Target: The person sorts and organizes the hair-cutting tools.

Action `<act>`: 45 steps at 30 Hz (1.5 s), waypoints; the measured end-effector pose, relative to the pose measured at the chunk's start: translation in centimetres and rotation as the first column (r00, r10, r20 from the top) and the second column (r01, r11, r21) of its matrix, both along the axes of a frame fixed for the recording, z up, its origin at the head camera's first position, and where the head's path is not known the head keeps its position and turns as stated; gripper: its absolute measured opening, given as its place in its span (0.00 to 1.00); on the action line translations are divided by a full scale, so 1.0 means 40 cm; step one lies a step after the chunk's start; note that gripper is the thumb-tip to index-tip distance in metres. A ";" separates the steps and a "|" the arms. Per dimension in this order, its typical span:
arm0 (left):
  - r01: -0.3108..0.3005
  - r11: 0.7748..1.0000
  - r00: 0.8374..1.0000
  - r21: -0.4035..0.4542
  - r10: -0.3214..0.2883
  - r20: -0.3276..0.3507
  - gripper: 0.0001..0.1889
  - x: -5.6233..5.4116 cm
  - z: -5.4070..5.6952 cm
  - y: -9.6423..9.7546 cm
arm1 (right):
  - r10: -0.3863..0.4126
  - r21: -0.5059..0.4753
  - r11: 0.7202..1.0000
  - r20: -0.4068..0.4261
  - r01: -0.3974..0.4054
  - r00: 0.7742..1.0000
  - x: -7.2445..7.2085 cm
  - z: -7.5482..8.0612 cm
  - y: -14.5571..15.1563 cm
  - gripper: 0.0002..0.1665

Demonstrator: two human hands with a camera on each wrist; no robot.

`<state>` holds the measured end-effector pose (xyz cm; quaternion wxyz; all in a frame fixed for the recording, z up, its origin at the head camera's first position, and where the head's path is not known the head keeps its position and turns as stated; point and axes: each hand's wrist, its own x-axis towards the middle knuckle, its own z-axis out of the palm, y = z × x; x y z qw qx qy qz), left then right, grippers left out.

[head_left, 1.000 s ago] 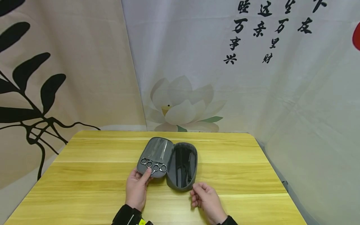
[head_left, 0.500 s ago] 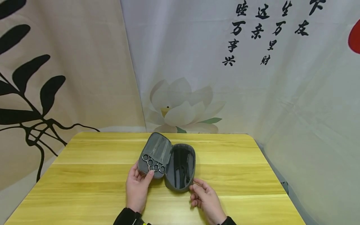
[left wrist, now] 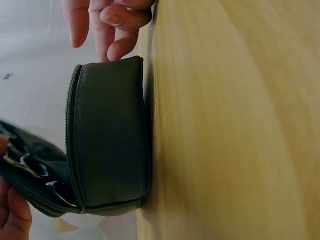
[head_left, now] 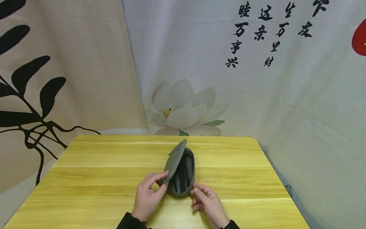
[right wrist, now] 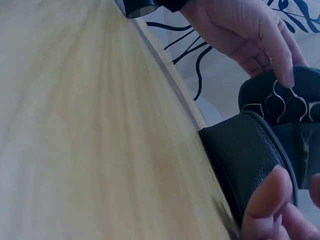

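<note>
A grey zippered case (head_left: 174, 159) stands partly open on the table, its lid tilted up over the body. In the head view my left hand (head_left: 150, 194) pinches the lid's near edge between thumb and fingers. Metal finger rings of scissors (right wrist: 274, 95) show inside the lid in the right wrist view, partly under the left thumb. Long dark items (head_left: 183, 173) lie in the body, half hidden by the lid. My right hand (head_left: 208, 203) is at the body's near right corner, fingers loosely bent; in the left wrist view a fingertip (left wrist: 102, 55) touches the case wall.
The case rests on a yellow wood-grain table (head_left: 100, 178) with its far edge near a hanging cloth backdrop (head_left: 183, 108). Printed leaves, a lotus and dark characters decorate the cloth. A dark cylindrical piece (right wrist: 140, 7) shows by the left sleeve.
My left hand has swung the lid up and to the right, from lying open to tilting over the body. The right hand has stayed at the case's corner.
</note>
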<state>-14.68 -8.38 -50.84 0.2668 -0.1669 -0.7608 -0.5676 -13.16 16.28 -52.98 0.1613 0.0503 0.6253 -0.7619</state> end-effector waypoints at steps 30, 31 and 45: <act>0.063 0.804 0.940 -0.591 -0.246 -0.236 0.14 0.023 0.009 0.045 | 0.137 0.056 0.989 -0.017 -0.136 0.990 0.002 -0.002 0.004 0.17; 0.078 0.801 0.944 -0.594 -0.251 -0.215 0.13 0.024 0.009 0.044 | 0.139 0.057 0.989 -0.016 -0.137 0.990 0.002 -0.002 0.005 0.17; 0.026 0.967 0.905 -0.253 0.085 0.416 0.27 0.002 0.014 0.009 | 0.088 0.089 0.992 -0.037 -0.085 0.995 0.004 0.002 -0.002 0.15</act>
